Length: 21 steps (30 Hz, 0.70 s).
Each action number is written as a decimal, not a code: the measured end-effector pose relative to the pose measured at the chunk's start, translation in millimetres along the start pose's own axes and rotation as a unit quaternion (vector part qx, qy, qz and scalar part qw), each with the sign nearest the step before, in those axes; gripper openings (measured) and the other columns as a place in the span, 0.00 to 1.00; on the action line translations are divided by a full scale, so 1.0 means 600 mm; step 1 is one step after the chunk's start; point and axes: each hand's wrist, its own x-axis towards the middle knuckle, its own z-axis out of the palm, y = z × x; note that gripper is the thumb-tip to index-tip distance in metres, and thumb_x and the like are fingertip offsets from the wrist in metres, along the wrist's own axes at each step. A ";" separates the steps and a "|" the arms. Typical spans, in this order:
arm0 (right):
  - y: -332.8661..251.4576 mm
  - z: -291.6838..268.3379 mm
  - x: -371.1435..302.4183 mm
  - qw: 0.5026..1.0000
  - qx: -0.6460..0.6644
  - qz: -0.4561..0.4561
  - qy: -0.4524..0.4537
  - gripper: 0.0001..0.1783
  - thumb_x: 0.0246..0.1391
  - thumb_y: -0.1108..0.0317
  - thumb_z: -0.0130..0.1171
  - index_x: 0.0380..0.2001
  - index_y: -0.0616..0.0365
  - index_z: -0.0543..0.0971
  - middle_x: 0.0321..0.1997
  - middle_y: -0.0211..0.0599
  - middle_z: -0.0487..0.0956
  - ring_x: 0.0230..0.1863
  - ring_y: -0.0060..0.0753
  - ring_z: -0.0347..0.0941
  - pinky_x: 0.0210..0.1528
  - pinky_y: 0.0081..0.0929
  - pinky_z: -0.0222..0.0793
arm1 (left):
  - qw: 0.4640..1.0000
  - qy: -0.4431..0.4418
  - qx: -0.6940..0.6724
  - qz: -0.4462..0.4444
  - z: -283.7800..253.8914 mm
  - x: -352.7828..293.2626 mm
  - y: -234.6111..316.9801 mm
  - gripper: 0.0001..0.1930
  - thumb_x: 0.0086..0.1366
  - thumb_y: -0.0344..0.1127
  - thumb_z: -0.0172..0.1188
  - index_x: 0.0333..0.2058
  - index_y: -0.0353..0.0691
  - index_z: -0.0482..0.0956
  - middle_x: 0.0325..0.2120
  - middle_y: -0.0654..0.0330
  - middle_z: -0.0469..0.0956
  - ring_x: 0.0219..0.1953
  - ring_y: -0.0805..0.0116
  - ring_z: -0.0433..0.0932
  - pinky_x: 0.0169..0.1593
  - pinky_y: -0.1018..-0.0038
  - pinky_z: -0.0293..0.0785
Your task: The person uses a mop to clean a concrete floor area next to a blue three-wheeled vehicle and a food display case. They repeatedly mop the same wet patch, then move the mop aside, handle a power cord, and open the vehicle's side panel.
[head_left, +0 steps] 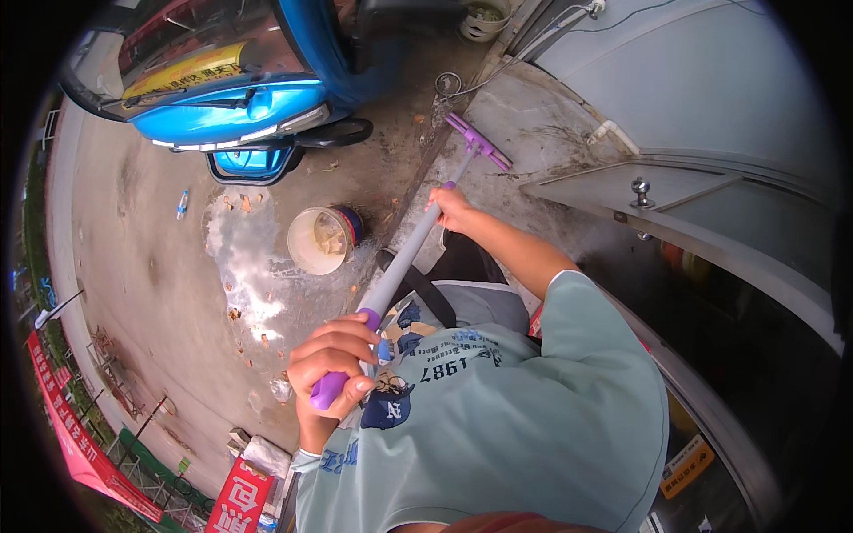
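A sponge mop (402, 265) with a long grey pole runs slantwise in front of me. Around the purple grip at its near end my left hand (333, 362) is closed. Farther along, my right hand (451, 206) grasps the pole close to its far purple collar. The wide purple mop head (480, 142) is on the stained concrete by the doorway; its underside is hidden.
A white bucket (311, 251) stands beside a puddle (242, 235) left of the pole. A blue vehicle (240, 111) fills the upper left. On the right a door (702, 200) with a round knob stands ajar. A hose (498, 73) trails near the wall.
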 end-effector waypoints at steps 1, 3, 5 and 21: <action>-0.032 -0.042 0.012 0.999 0.000 -0.028 0.023 0.04 0.53 0.77 0.54 0.27 0.56 0.71 0.24 0.33 0.70 0.23 0.31 0.70 0.27 0.32 0.75 | 1.000 -0.025 -0.015 0.007 0.022 0.022 -0.029 0.12 0.58 0.35 0.70 0.25 0.37 0.76 0.28 0.53 0.82 0.40 0.52 0.82 0.56 0.49 0.73; -0.090 -0.122 0.041 0.994 0.014 -0.072 0.077 0.02 0.55 0.75 0.53 0.29 0.57 0.71 0.24 0.33 0.70 0.23 0.31 0.70 0.27 0.32 0.75 | 0.998 -0.060 -0.031 -0.001 0.065 0.059 -0.088 0.10 0.59 0.33 0.69 0.26 0.36 0.77 0.34 0.50 0.83 0.48 0.48 0.81 0.60 0.48 0.70; -0.142 -0.197 0.068 0.986 0.040 -0.099 0.126 0.02 0.58 0.71 0.53 0.32 0.57 0.72 0.25 0.34 0.71 0.24 0.31 0.71 0.28 0.31 0.76 | 0.996 -0.080 -0.040 -0.026 0.112 0.087 -0.148 0.09 0.61 0.32 0.67 0.27 0.36 0.77 0.40 0.48 0.83 0.53 0.47 0.78 0.62 0.50 0.67; -0.055 -0.155 0.128 0.988 -0.099 0.020 0.117 0.16 0.68 0.54 0.44 0.49 0.53 0.69 0.40 0.40 0.79 0.39 0.36 0.80 0.41 0.39 0.79 | 0.962 0.158 -0.196 -0.103 0.111 0.030 -0.367 0.10 0.70 0.26 0.54 0.27 0.36 0.70 0.26 0.58 0.74 0.37 0.64 0.77 0.62 0.54 0.68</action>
